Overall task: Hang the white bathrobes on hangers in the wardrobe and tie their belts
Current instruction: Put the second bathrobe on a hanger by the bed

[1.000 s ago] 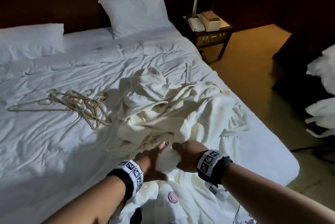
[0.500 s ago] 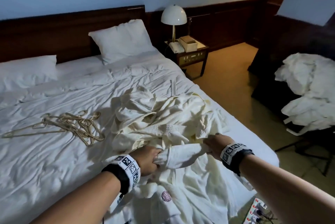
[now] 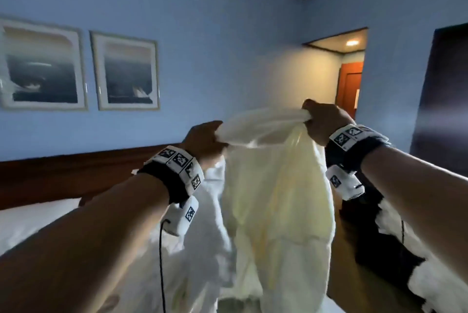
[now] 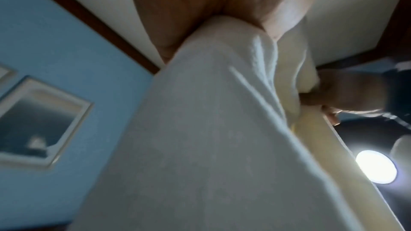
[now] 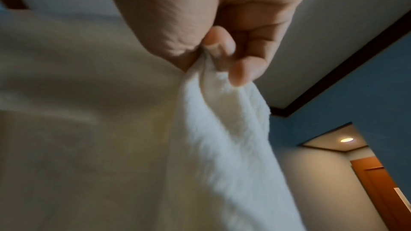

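A white bathrobe (image 3: 276, 198) hangs in the air in front of me, held up by its top edge. My left hand (image 3: 206, 141) grips the left end of that edge, and my right hand (image 3: 321, 122) grips the right end a little higher. In the left wrist view the robe (image 4: 200, 147) drops away from my curled left hand (image 4: 222, 6), with the right hand (image 4: 347, 97) beyond it. In the right wrist view my right hand (image 5: 222, 45) pinches a bunched fold of the robe (image 5: 211, 129). No hangers or wardrobe are in sight.
The white bed (image 3: 30, 224) and dark headboard (image 3: 63, 175) lie below and to the left. More white robes (image 3: 445, 274) are heaped at the lower right. Two framed pictures (image 3: 126, 72) hang on the blue wall. A doorway (image 3: 352, 72) opens at the right.
Both hands have lifted the robe off the bed pile, up to chest height and wider apart. My head has tilted up from the bed toward the wall.
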The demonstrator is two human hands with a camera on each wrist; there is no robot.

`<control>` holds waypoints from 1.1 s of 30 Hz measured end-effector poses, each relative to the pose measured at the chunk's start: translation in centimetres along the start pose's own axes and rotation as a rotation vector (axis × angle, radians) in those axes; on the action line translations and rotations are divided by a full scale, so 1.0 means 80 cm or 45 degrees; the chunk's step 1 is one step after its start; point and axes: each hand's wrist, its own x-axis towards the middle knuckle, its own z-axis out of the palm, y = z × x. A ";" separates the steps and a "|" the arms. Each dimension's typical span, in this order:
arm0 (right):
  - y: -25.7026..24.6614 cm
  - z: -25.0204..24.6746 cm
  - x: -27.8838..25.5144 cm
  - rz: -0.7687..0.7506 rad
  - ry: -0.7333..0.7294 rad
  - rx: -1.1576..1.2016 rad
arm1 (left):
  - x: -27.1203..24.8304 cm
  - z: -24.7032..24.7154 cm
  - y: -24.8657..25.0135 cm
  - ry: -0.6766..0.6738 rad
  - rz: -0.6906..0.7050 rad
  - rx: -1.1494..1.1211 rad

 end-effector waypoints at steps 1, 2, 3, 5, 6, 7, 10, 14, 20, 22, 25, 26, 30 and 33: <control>-0.001 -0.033 0.014 0.040 0.121 0.057 | 0.020 -0.021 0.022 0.080 0.037 0.002; -0.003 -0.062 0.028 0.076 0.238 0.122 | 0.037 -0.040 0.043 0.161 0.080 0.011; -0.005 -0.094 0.044 0.093 0.368 0.200 | 0.054 -0.063 0.065 0.255 0.147 0.004; -0.012 -0.147 0.066 0.111 0.566 0.336 | 0.077 -0.099 0.087 0.420 0.318 0.012; -0.019 -0.169 0.075 0.110 0.633 0.395 | 0.084 -0.115 0.093 0.478 0.401 0.036; -0.027 -0.193 0.083 0.106 0.693 0.471 | 0.091 -0.133 0.098 0.516 0.461 0.042; -0.066 -0.262 0.107 0.015 0.864 0.744 | 0.105 -0.189 0.109 0.470 0.407 0.059; -0.132 -0.303 0.117 -0.117 0.731 1.192 | 0.099 -0.242 0.087 0.569 0.429 0.157; -0.245 -0.295 0.094 -0.246 0.426 1.331 | 0.019 -0.348 0.011 0.584 0.334 0.350; -0.290 -0.302 0.075 -0.310 0.378 1.329 | -0.017 -0.392 -0.010 0.599 0.305 0.404; -0.390 -0.317 0.039 -0.431 0.243 1.475 | -0.093 -0.477 -0.043 0.648 0.233 0.547; -0.421 -0.320 0.028 -0.461 0.230 1.483 | -0.119 -0.504 -0.052 0.645 0.209 0.594; -0.579 -0.325 -0.029 -0.630 0.150 1.398 | -0.269 -0.636 -0.101 0.531 -0.052 0.710; -0.701 -0.330 -0.088 -0.812 -0.035 1.410 | -0.390 -0.722 -0.120 0.341 -0.271 0.968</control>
